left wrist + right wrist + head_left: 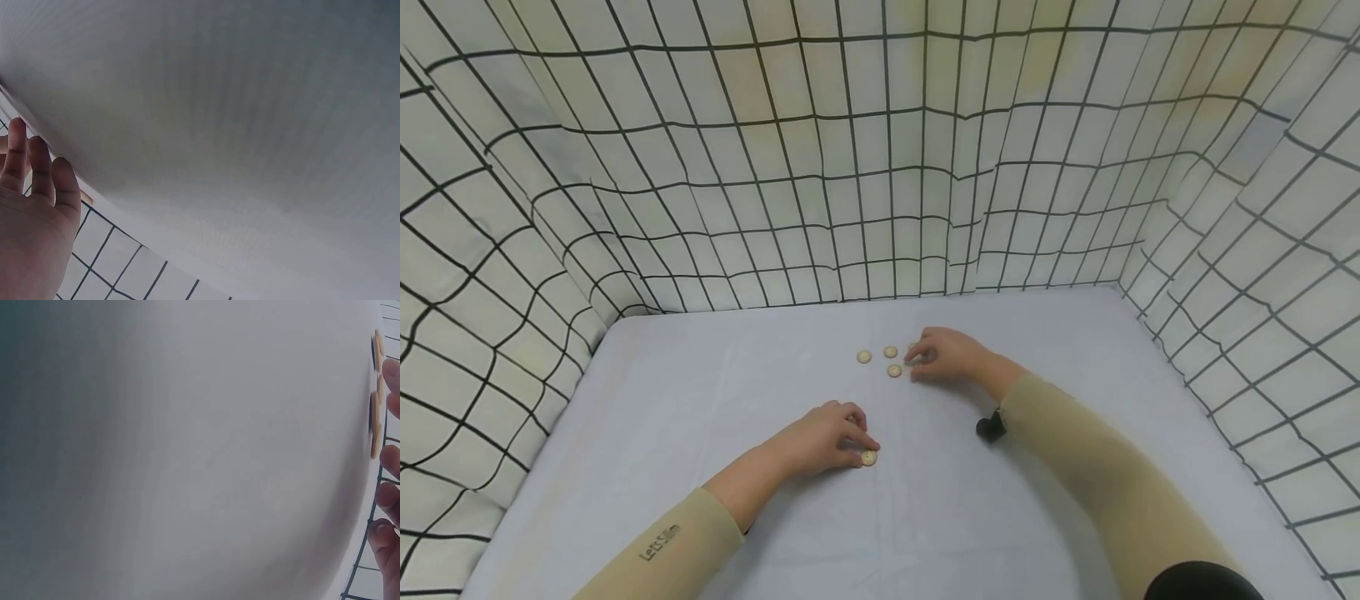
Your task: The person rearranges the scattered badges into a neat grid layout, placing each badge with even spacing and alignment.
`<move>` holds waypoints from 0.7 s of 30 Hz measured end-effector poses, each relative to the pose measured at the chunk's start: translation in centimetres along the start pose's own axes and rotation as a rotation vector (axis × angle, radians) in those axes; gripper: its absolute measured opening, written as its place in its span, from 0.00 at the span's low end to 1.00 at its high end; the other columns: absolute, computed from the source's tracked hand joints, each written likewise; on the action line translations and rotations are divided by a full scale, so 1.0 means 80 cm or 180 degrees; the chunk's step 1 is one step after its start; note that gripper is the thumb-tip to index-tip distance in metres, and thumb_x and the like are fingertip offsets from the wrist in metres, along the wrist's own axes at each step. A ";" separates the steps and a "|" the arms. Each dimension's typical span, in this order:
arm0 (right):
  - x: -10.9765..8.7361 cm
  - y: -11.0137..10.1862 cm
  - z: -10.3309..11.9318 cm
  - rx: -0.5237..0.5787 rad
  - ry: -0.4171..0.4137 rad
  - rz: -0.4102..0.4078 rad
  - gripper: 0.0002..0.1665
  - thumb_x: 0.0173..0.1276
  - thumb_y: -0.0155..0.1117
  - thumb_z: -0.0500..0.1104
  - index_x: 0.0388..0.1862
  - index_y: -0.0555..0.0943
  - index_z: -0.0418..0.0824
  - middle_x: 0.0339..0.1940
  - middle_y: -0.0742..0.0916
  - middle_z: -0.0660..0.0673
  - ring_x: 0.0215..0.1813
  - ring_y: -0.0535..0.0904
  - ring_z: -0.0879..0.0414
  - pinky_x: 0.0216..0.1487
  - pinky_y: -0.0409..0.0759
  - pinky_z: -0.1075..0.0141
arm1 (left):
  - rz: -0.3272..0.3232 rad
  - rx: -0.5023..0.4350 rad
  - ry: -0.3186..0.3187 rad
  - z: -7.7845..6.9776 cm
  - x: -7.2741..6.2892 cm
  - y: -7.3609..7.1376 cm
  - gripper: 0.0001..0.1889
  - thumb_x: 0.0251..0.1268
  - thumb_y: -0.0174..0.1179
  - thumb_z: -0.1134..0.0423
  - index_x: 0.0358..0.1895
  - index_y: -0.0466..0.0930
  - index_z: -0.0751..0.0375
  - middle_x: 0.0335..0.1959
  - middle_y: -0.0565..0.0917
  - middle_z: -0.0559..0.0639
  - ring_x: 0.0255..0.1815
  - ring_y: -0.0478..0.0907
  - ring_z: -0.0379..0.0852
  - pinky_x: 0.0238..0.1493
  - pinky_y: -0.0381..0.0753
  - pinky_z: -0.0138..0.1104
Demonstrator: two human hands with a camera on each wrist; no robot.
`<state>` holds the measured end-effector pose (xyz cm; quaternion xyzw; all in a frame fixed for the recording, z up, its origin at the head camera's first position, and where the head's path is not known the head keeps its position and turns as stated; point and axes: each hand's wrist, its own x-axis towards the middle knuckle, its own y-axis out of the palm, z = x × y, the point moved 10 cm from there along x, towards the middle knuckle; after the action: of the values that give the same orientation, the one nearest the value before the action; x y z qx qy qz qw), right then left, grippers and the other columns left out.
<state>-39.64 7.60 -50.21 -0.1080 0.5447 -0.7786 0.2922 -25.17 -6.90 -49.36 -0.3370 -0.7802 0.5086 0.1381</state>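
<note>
Low in the middle of the head view, my left hand (829,439) has its thumb and index finger at the edges of a small round wooden disc (868,457), pinching it at the tabletop. The disc bears a small dark mark. Farther back, my right hand (953,357) is beside a loose group of similar discs. Its thumb and index finger are parted, and a partly hidden disc (913,347) shows by the fingertips. Left of it lie a back disc (891,352), a front disc (894,371) and a leftmost disc (864,357). The right wrist view shows discs (375,419) edge-on beside the fingers.
A white cloth (700,383) covers the table. White walls with a black grid (865,167) enclose its back and sides. A small black device (991,427) sits at the right wrist, and a black rounded object (1202,581) shows at the bottom right.
</note>
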 end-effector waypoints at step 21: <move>-0.007 -0.001 -0.024 0.0155 0.0146 -0.0002 0.17 0.62 0.72 0.57 0.49 0.87 0.59 0.37 0.80 0.55 0.42 0.75 0.58 0.46 0.74 0.62 | -0.0009 -0.0037 -0.0030 0.003 -0.001 0.000 0.14 0.60 0.71 0.54 0.50 0.88 0.37 0.50 0.75 0.38 0.49 0.69 0.42 0.50 0.72 0.40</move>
<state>-40.15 9.42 -50.83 -0.0831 0.5322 -0.7940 0.2820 -25.28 -7.12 -49.43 -0.3343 -0.7842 0.5055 0.1331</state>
